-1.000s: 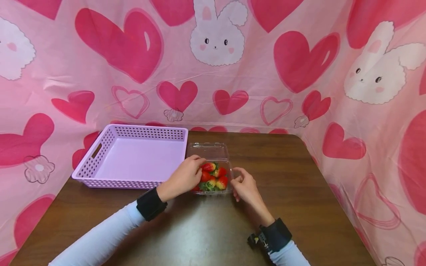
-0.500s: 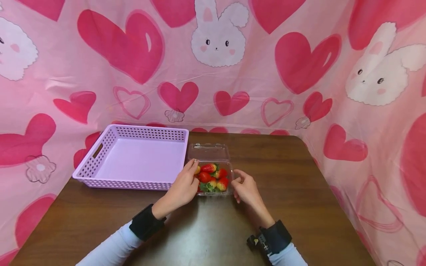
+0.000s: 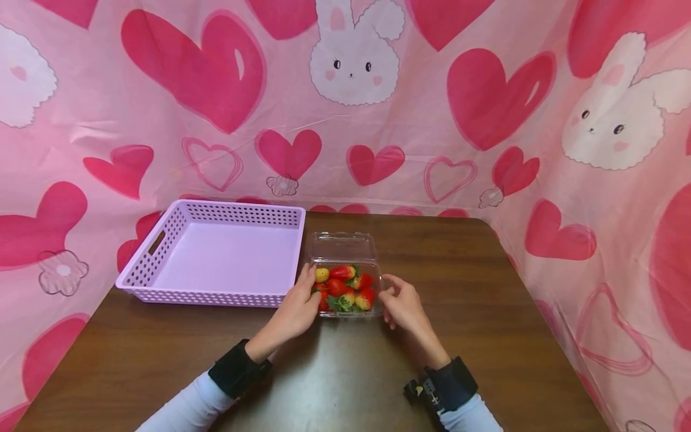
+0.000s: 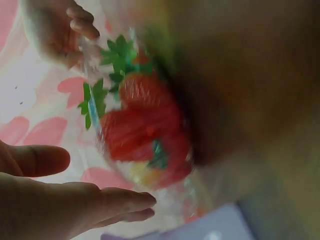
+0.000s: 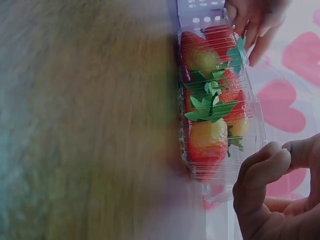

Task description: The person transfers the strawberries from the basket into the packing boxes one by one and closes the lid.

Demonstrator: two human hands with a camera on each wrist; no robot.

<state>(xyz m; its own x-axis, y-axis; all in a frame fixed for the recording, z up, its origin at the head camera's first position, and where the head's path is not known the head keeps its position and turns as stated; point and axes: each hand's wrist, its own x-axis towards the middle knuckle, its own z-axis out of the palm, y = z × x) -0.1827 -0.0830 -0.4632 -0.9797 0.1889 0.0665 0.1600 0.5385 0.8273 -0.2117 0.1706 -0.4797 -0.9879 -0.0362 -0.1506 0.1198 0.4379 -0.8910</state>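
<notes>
A clear plastic clamshell box (image 3: 378,282) full of strawberries (image 3: 337,288) sits on the table, its lid (image 3: 342,247) folded back behind it. Red and yellowish strawberries with green leaves show through its wall in both wrist views. My left hand (image 3: 297,306) lies along the box's left side, fingers extended and thumb by the rim; the left wrist view shows thumb and fingers spread apart. On the opposite side, my right hand (image 3: 405,306) has thumb and curled fingers at the rim, pinching its edge. Its fingers (image 5: 265,172) are bent close to the box in the right wrist view.
A shallow lilac basket (image 3: 205,298) with perforated walls and nothing inside stands left of the box, close to my left hand. The brown wooden table (image 3: 345,384) reaches back to a pink heart-and-rabbit cloth (image 3: 421,114).
My left hand has come back from over the strawberries to the box's left side, uncovering a yellowish strawberry. The box and my right hand have shifted slightly right.
</notes>
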